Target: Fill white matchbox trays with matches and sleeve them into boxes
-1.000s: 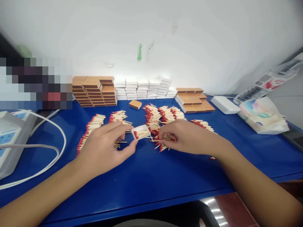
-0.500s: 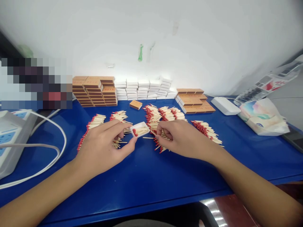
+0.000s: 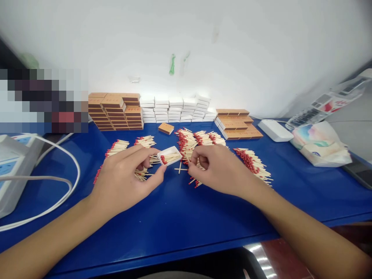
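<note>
My left hand (image 3: 128, 170) pinches a white matchbox tray (image 3: 176, 159) between thumb and fingers, tilted a little above the table. Several red-headed matches (image 3: 171, 157) lie inside it, heads toward my left thumb. My right hand (image 3: 217, 164) is closed, thumb and forefinger together at the left edge of the middle match pile (image 3: 186, 141); whether a match is between the fingertips is hard to make out. Two crossed loose matches (image 3: 180, 168) rest on the blue table just below the tray. Behind my left hand are more match piles (image 3: 117, 146), partly hidden.
Along the wall stand stacked brown matchboxes (image 3: 113, 112), white trays (image 3: 176, 110) and more matchboxes (image 3: 240, 126). A single matchbox (image 3: 166, 128) lies before them. Another match pile (image 3: 254, 164), a white adapter (image 3: 275, 130) and a tissue pack (image 3: 319, 145) are right; a power strip (image 3: 11, 170) with cables is left.
A second loose match now lies across the one on the table below the tray. The match end that showed at my right fingertips is no longer distinct. Both hands have barely moved.
</note>
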`<action>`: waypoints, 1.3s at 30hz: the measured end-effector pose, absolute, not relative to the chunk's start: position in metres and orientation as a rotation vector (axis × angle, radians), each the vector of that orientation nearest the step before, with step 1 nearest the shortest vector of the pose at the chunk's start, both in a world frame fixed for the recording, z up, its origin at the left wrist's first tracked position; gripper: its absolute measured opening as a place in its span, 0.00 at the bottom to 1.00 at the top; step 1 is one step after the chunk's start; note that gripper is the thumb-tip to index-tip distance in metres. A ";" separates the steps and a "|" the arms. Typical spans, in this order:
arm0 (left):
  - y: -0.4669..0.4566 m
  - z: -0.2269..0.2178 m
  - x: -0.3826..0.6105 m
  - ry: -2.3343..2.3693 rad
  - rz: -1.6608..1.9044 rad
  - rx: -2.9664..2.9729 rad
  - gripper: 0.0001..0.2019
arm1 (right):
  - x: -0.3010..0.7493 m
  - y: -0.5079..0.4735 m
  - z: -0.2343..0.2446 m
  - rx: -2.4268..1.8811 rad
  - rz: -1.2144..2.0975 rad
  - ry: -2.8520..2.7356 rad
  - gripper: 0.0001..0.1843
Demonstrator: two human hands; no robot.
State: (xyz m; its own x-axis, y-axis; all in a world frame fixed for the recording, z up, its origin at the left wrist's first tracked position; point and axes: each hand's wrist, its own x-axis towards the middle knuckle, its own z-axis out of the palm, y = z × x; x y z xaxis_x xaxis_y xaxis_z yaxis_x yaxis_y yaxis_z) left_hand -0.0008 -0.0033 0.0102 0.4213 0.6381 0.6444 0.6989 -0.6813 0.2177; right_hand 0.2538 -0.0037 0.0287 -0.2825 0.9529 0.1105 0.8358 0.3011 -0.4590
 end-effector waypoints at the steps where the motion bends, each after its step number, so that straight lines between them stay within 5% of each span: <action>1: -0.003 0.010 -0.001 -1.219 -1.109 -2.577 0.10 | 0.248 -0.004 0.026 -1.632 0.426 -2.217 0.07; 18: -0.005 0.013 0.000 -1.197 -1.150 -2.562 0.11 | 0.227 -0.005 0.012 -1.792 0.181 -2.355 0.22; 23: -0.005 0.013 0.000 -1.170 -1.159 -2.560 0.10 | 0.223 -0.007 0.011 -1.809 0.089 -2.402 0.13; 39: -0.004 0.011 -0.002 -1.182 -1.146 -2.569 0.11 | 0.218 -0.010 0.023 -1.862 0.170 -2.611 0.08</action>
State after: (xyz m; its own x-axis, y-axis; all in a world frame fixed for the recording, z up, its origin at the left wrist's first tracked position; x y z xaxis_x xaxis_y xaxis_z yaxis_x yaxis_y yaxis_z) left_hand -0.0016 -0.0040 0.0114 0.4191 0.6169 0.6661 0.6845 -0.6967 0.2145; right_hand 0.2176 -0.0095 0.0229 -0.3262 0.9378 -0.1184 0.9453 0.3231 -0.0456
